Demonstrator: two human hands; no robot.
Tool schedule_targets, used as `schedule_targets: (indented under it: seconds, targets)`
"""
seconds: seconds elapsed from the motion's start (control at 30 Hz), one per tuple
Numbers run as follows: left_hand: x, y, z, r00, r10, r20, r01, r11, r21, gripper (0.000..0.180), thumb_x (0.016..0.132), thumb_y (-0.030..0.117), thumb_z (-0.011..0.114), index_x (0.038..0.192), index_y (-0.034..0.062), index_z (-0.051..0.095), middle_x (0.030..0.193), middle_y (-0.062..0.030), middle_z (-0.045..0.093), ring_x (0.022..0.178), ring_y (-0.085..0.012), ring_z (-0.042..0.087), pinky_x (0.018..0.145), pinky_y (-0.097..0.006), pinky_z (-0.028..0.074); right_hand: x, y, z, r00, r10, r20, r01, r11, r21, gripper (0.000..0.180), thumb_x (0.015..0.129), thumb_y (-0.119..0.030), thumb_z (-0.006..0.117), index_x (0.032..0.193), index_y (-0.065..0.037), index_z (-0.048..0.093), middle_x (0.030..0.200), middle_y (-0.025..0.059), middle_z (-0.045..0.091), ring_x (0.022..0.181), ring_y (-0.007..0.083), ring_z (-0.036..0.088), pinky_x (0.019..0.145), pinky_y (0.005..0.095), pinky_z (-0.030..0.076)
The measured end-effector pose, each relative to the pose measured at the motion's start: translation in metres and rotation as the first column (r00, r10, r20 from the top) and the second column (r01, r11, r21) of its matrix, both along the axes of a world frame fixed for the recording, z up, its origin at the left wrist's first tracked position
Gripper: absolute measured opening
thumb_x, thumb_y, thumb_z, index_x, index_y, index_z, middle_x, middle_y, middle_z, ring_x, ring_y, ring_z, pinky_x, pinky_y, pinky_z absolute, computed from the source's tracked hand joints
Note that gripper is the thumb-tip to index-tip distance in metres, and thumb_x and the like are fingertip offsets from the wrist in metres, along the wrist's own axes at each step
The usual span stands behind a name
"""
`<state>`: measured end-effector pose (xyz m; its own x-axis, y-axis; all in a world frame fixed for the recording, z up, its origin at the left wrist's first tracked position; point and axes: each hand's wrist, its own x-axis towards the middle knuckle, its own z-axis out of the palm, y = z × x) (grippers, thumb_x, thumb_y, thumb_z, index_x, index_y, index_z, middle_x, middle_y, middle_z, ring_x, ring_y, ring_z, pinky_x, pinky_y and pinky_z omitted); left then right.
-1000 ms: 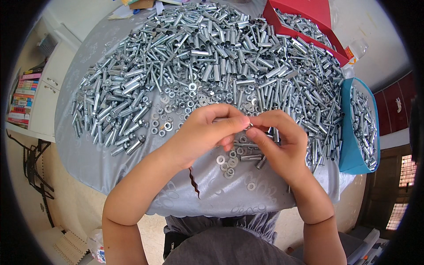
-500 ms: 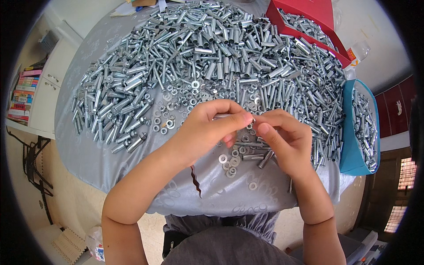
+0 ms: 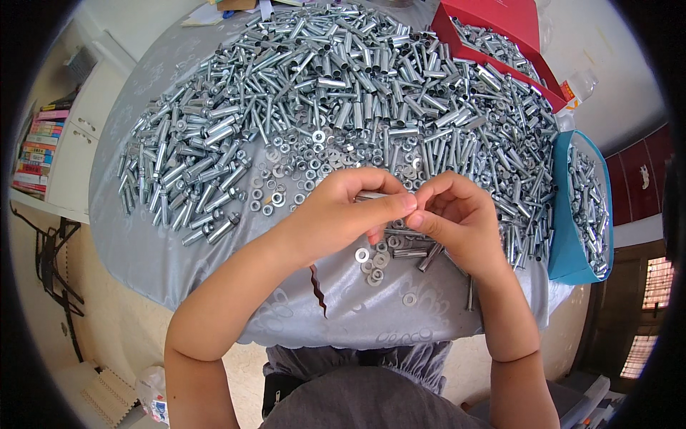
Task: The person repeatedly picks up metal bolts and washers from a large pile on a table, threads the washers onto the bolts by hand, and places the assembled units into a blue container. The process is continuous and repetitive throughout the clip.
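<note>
- Since the earlier frame, more of the metal tube (image 3: 369, 195) has been exposed, and the thumb of the right hand (image 3: 468, 223) has been brought beside the tip of the left hand's (image 3: 334, 216) thumb.
- Above the desk (image 3: 214, 282), the tube is grasped between the left hand's thumb and fingers.
- By the tube's right end, the right thumb and index finger are bent close together; whether anything is pinched there cannot be told.
- Ideally, the tube should be kept steady and only light fingertip pressure applied.
- Loose washers (image 3: 363, 255) are scattered nearer the person than the tube; they are best left undisturbed.
- Beyond the tube, metal hardware (image 3: 343, 79) is heaped.
</note>
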<state>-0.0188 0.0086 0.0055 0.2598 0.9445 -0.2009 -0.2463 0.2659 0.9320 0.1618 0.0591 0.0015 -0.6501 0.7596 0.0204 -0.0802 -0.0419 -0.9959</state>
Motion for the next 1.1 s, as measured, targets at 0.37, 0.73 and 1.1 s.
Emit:
schedule_targets:
  seconds: [0.37,0.73,1.1]
  targets:
    - [0.003,0.001,-0.001,0.994,0.114,-0.008,-0.114,0.993,-0.034,0.02,0.085,0.02,0.059,0.088,0.0005,0.056,0.059,0.0034,0.044,0.053,-0.0051,0.041,0.052,-0.022,0.037,-0.004,-0.006,0.004,0.968,-0.198,0.154,0.071,0.805,0.59,0.02,0.07,-0.006,0.071,0.086,-0.003,0.059,0.085,0.006,0.058,0.077,0.0151,0.054,0.068,0.0264,0.042]
    - [-0.004,0.006,-0.002,0.938,0.326,0.12,-0.323,0.945,-0.047,0.016,0.085,0.017,0.056,0.085,0.0015,0.054,0.058,0.0036,0.039,0.053,-0.0057,0.036,0.052,-0.024,0.034,-0.002,-0.01,0.006,0.841,0.175,0.512,-0.524,0.499,0.69,0.027,0.059,-0.011,0.073,0.083,-0.012,0.062,0.1,0.0054,0.051,0.099,0.0274,0.044,0.085,0.0384,0.034]
    - [-0.001,0.006,-0.005,0.952,0.304,0.035,-0.302,0.953,-0.034,0.014,0.085,0.015,0.056,0.086,0.0007,0.055,0.057,0.0033,0.041,0.052,-0.0055,0.036,0.053,-0.023,0.035,-0.001,-0.01,0.001,0.834,0.156,0.53,-0.536,0.458,0.709,0.024,0.062,-0.01,0.071,0.084,-0.012,0.064,0.103,0.0038,0.054,0.101,0.0277,0.043,0.086,0.0382,0.034]
